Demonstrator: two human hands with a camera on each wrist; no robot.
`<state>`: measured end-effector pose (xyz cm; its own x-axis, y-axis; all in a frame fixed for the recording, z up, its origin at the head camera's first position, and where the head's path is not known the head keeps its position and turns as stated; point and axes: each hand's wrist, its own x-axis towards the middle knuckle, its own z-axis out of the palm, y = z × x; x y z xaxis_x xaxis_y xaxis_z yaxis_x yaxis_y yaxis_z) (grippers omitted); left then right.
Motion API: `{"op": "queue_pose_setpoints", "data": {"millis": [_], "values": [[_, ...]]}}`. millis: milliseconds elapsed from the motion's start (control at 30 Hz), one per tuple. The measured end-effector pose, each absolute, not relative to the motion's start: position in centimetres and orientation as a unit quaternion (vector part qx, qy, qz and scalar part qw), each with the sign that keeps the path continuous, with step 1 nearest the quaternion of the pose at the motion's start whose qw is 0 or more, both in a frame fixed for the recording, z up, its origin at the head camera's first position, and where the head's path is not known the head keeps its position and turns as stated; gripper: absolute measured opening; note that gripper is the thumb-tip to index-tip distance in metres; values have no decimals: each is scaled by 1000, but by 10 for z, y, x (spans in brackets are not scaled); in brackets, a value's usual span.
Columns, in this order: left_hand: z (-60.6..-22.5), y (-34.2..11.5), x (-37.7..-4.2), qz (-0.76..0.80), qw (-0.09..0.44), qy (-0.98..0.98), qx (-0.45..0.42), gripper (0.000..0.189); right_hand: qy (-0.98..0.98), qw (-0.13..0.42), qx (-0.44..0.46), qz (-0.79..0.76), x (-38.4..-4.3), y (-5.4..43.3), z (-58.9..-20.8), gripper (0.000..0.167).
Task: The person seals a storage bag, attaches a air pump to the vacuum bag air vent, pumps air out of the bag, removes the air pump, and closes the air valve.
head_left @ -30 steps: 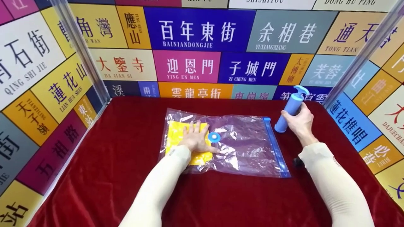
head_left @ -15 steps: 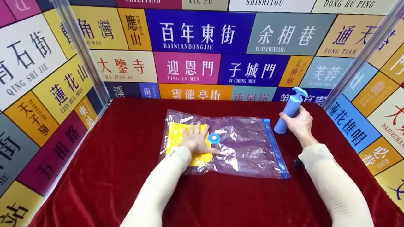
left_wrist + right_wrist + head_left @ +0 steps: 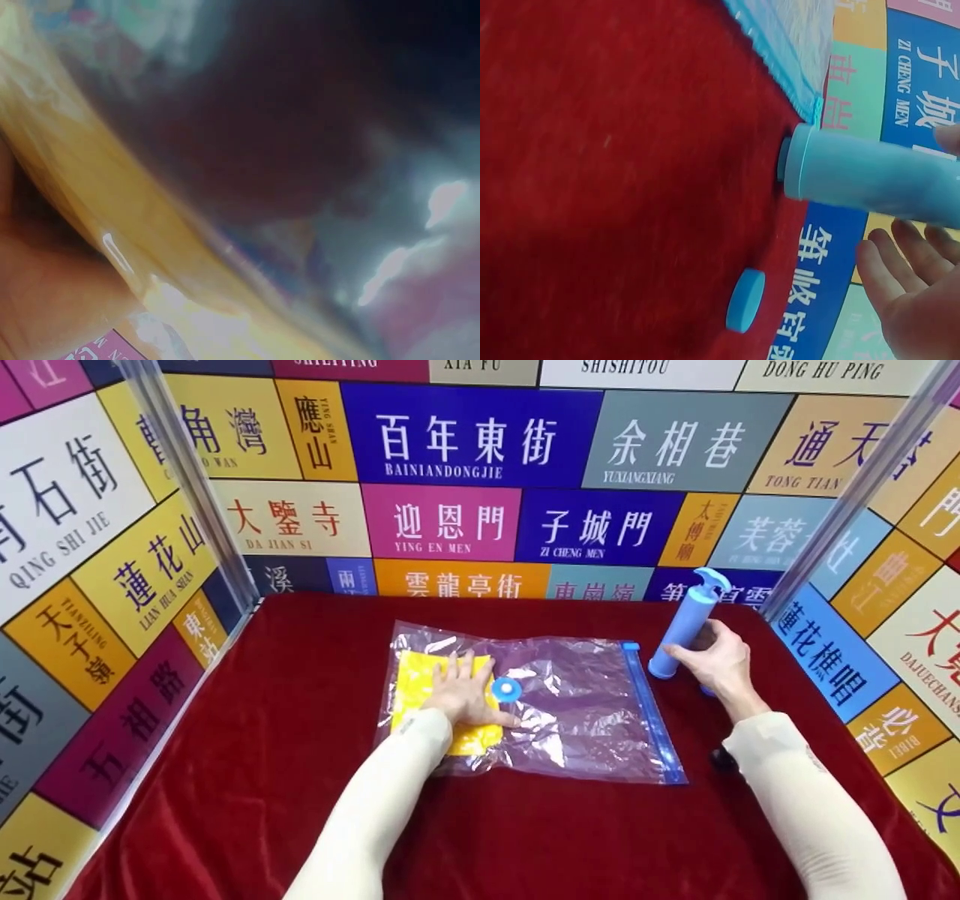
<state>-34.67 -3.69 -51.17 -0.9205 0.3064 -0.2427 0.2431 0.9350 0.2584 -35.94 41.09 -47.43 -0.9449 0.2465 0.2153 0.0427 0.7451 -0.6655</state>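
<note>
My left hand [image 3: 463, 696] lies flat with fingers spread on a clear plastic vacuum bag [image 3: 581, 712]. Under the palm, inside the bag, is a folded yellow patterned cloth [image 3: 412, 679]; it is a blurred yellow band [image 3: 127, 195] in the left wrist view. A round blue valve [image 3: 507, 690] sits beside the fingers. My right hand [image 3: 720, 664] is at a blue hand pump [image 3: 684, 622] standing upright on the table. In the right wrist view a gap shows between the extended fingers [image 3: 892, 262] and the pump [image 3: 877, 176].
A small blue disc-shaped cap [image 3: 746, 300] lies near the pump's base. The bag's blue zip strip [image 3: 656, 720] runs along its right end. A dark object [image 3: 722, 759] is partly hidden by the right sleeve. Sign-printed panels [image 3: 472, 435] border the red cloth [image 3: 300, 675].
The right hand has loosened from the pump and shifted slightly right, and a blue cap now shows below it. The pump stays upright; the left hand has not moved.
</note>
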Motion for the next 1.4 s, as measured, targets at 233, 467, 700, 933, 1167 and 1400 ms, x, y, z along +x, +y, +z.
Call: {"op": "queue_pose_setpoints", "data": {"millis": [233, 467, 700, 933, 1167, 1400], "values": [[-514, -37, -348, 108, 140, 974, 140, 137, -943, 108, -49, 310, -354, 423, -478, 81], [-514, -36, -347, 106, 140, 974, 143, 137, -958, 96, -58, 264, -350, 434, -487, 69], [-513, -36, -346, 102, 142, 974, 142, 136, -971, 80, -77, 210, -348, 445, -494, 58], [-513, -36, -346, 107, 142, 974, 141, 137, -976, 27, -116, 180, -347, 459, -501, 64], [-515, -36, -347, 111, 147, 973, 142, 137, -976, -18, -138, 167, -343, 468, -505, 68], [-514, -35, -348, 108, 143, 973, 142, 135, -975, -23, -140, 174, -341, 471, -506, 62]]}}
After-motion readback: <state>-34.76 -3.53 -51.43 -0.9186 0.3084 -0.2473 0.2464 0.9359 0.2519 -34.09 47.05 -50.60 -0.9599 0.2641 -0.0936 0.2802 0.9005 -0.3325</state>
